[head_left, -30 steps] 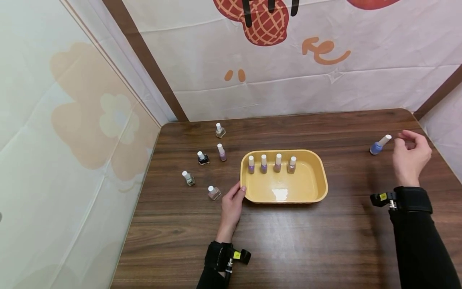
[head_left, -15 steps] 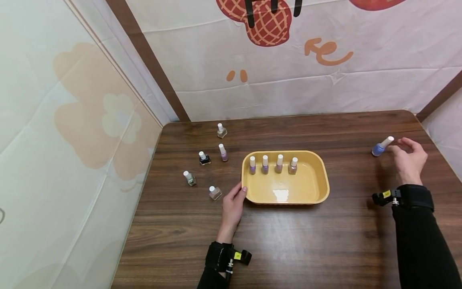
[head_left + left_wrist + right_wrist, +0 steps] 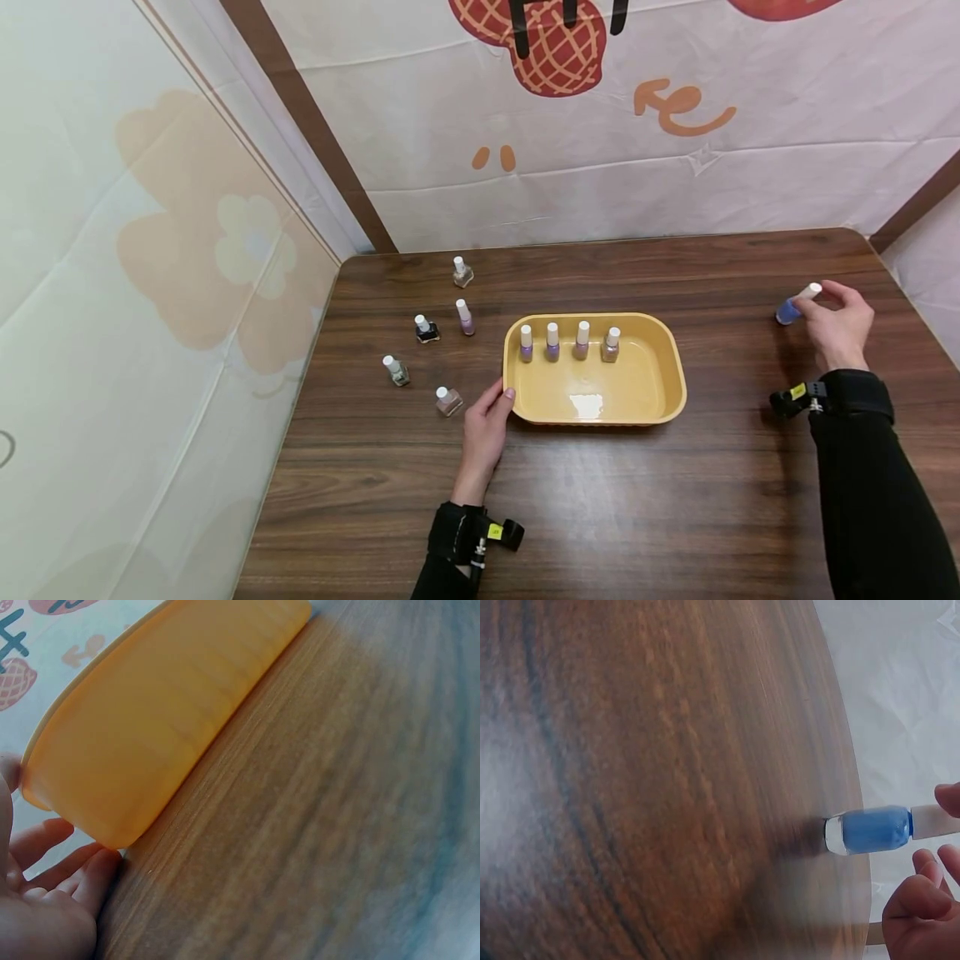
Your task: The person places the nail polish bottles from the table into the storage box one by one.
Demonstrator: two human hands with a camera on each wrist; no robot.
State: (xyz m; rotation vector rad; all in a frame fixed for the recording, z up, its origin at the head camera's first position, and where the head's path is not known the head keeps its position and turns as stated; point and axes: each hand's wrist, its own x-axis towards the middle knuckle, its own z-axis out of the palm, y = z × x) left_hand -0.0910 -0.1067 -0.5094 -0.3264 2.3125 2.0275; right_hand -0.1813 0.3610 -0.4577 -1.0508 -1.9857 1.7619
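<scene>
A blue nail polish bottle (image 3: 787, 312) with a white cap stands near the table's right end. My right hand (image 3: 840, 325) is beside it, thumb and fingers on either side of the cap. In the right wrist view the thumb (image 3: 949, 799) overlaps the cap's edge, while a gap shows between the cap and the other fingers (image 3: 922, 896). My left hand (image 3: 483, 433) grips the near left corner of a yellow tray (image 3: 667, 400), thumb on the rim and fingers against the outer wall. Several polish bottles, including a purple one (image 3: 552, 350), stand in a row along the tray's far side.
Left of the tray several more polish bottles are scattered on the wooden table (image 3: 637, 508): a black one (image 3: 427, 332), a lilac one (image 3: 467, 322), a clear one (image 3: 462, 276), a greenish one (image 3: 398, 375) and a pinkish one (image 3: 450, 403). Printed cloth (image 3: 600, 192) hangs behind the table.
My right hand has moved left to the blue nail polish bottle, bringing thumb and fingers around its cap. The left hand stays on the tray.
</scene>
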